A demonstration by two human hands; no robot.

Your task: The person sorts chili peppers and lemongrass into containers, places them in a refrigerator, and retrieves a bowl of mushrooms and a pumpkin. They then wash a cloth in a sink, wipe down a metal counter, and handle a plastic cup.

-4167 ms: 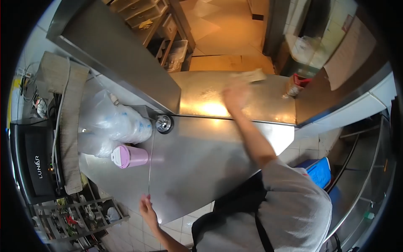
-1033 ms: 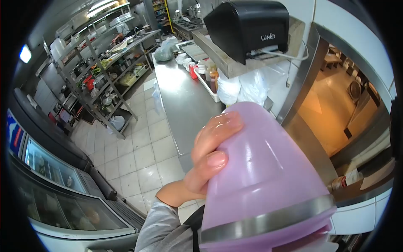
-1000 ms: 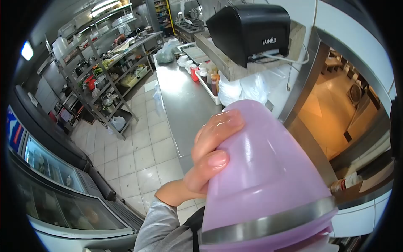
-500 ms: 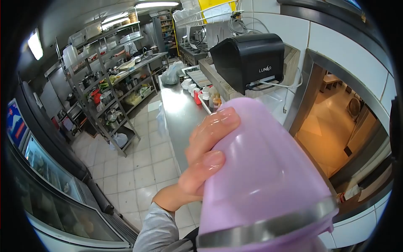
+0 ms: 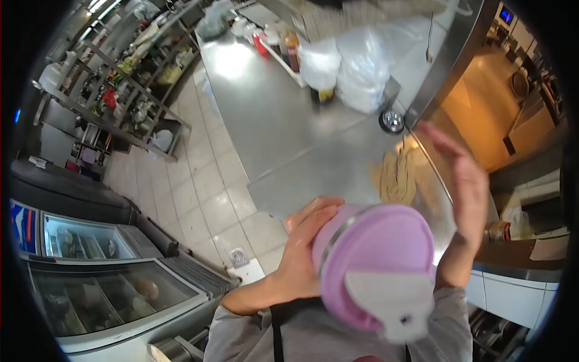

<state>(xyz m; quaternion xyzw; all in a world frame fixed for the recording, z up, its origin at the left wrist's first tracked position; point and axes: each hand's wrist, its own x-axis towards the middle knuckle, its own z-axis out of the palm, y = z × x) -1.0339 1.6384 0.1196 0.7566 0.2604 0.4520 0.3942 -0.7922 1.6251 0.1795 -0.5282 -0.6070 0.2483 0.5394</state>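
Note:
My left hand [image 5: 304, 247] is wrapped round the side of a large lilac cup [image 5: 383, 247] with a metal band. The cup is tilted so its lid faces me, and a pale grey flap [image 5: 389, 295] lies on that lid. To the right of the cup, my right hand [image 5: 464, 181] is raised and blurred, its fingers apart and nothing in them. Beyond the cup a beige cloth [image 5: 397, 175] lies crumpled on the steel counter [image 5: 301, 148].
A round metal bell [image 5: 392, 121] stands near the counter's right edge. Behind are clear plastic bags [image 5: 362, 66] and bottles [image 5: 291, 51]. Glass-topped fridges [image 5: 120, 295] are at the left, with metal shelving [image 5: 136, 90] behind. An opening [image 5: 482, 90] is at the right.
The view has tipped down. The cup has turned from base up to lid towards me and sits lower. My right hand has come into view, as have the cloth and the bell.

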